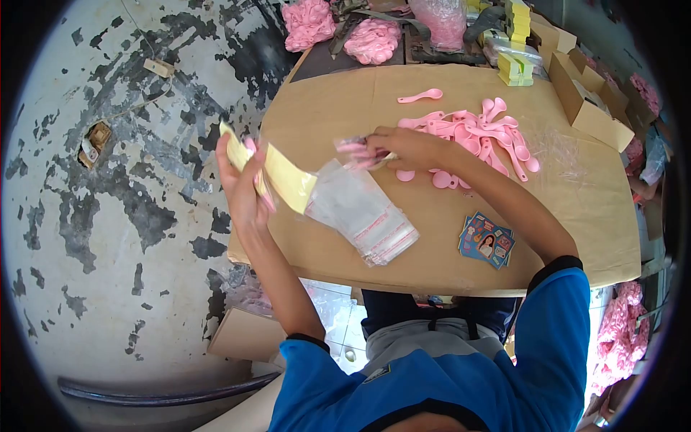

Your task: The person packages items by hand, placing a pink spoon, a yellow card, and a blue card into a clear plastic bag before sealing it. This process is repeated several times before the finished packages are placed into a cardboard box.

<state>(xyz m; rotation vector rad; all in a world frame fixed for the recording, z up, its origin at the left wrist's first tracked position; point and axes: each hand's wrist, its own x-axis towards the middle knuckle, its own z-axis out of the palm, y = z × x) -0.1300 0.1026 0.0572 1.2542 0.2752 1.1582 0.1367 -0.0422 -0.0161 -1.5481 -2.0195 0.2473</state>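
My left hand (245, 191) is raised at the table's left edge, closed on a pale yellow paper strip (290, 180). Something pink, partly in clear film, shows between its fingers. Left of the spoon pile, my right hand (403, 146) grips a clear plastic packet (351, 147) with pink contents, partly hidden by the fingers. Below it lies a stack of clear plastic bags (371, 219) with red print along one end. A heap of pink spoons (468, 133) lies beyond my right forearm, with a single pink spoon (419, 96) apart from it.
Printed blue cards (487, 241) lie near the table's front edge. Bundles of yellow paper (515, 68) and an open cardboard box (590, 104) stand at the back right. Pink bagged goods (372, 41) sit behind the brown-covered table (324, 93). A peeling wall (108, 237) is at the left.
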